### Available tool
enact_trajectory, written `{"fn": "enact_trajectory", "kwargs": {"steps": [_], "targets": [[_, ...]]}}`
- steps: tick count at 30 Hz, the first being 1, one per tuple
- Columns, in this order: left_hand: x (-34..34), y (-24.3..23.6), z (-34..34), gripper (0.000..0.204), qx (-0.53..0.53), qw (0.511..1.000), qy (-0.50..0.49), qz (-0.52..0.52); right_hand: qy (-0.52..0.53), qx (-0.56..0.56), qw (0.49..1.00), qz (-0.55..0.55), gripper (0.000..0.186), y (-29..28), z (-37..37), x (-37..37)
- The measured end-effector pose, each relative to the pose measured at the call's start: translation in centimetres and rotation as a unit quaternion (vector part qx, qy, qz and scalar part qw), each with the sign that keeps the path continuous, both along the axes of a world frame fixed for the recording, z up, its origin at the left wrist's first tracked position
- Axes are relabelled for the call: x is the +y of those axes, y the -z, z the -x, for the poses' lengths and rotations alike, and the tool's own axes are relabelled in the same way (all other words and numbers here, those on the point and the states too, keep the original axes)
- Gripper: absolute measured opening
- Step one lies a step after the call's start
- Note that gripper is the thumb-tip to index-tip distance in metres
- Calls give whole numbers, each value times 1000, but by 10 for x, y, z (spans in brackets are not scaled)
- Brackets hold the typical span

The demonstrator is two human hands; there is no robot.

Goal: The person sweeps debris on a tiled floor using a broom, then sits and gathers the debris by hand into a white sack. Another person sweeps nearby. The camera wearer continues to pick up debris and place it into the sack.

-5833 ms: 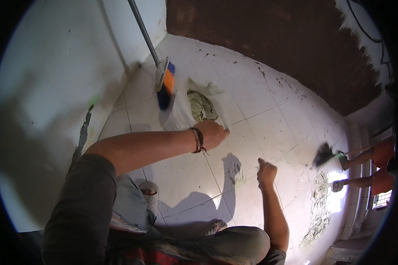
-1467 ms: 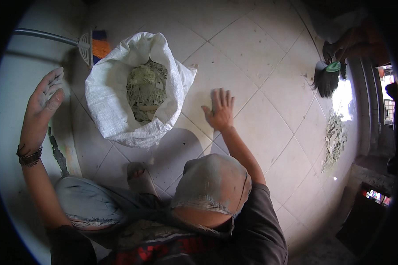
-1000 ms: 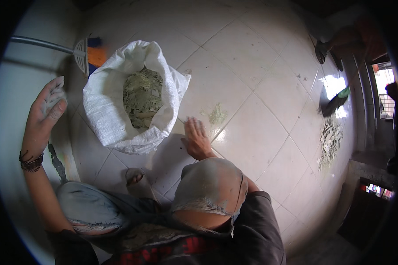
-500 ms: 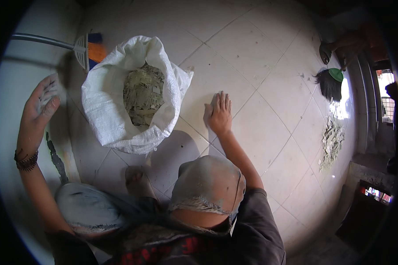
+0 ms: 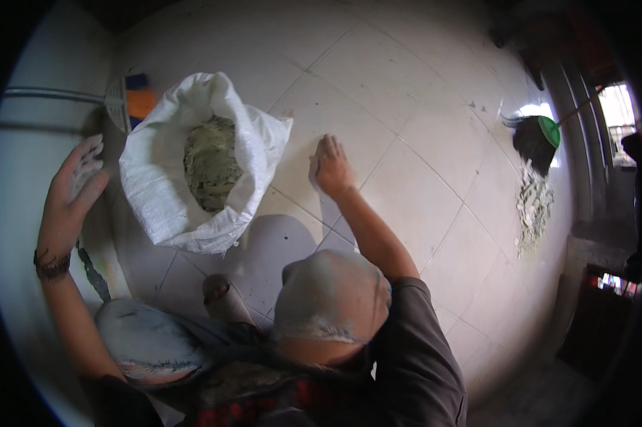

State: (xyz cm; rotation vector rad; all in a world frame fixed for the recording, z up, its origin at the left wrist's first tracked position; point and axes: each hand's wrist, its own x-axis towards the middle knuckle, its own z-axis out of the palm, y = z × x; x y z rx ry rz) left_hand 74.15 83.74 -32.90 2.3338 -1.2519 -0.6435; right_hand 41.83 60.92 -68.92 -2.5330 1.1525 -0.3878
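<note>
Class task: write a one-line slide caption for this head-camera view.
Crouched person presses right hand on tiled floor, left hand on wall, beside open white sack of debris.

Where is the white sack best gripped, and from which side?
Probably the rolled rim of the sack, at its near-right edge beside the right hand, coming from above. The mouth stands open and folded over, giving a thick lip, while the greenish debris inside bulges the body.

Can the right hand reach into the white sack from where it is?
Probably yes. The right hand lies flat on the floor tiles right beside the sack, whose mouth is open upward, and nothing lies between them.
</note>
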Motion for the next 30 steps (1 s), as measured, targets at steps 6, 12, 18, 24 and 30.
{"fn": "enact_trajectory", "kwargs": {"steps": [6, 12, 18, 24, 30], "targets": [[9, 3, -11, 56, -3, 1000, -28, 10, 13, -38, 992, -116, 58, -6, 56, 44], [-9, 12, -6, 57, 1, 1000, 18, -3, 187, 5, 981, 43, 61, -23, 59, 35], [-3, 7, -7, 61, -2, 1000, 5, -5, 219, -177, 959, -27, 46, -21, 85, 56], [-3, 7, -9, 62, 7, 1000, 11, -17, 185, 188, 955, -138, 104, -14, 87, 85], [-5, 8, 0, 64, 17, 1000, 5, -9, 182, 105, 974, -87, 106, -1, 57, 71]]}}
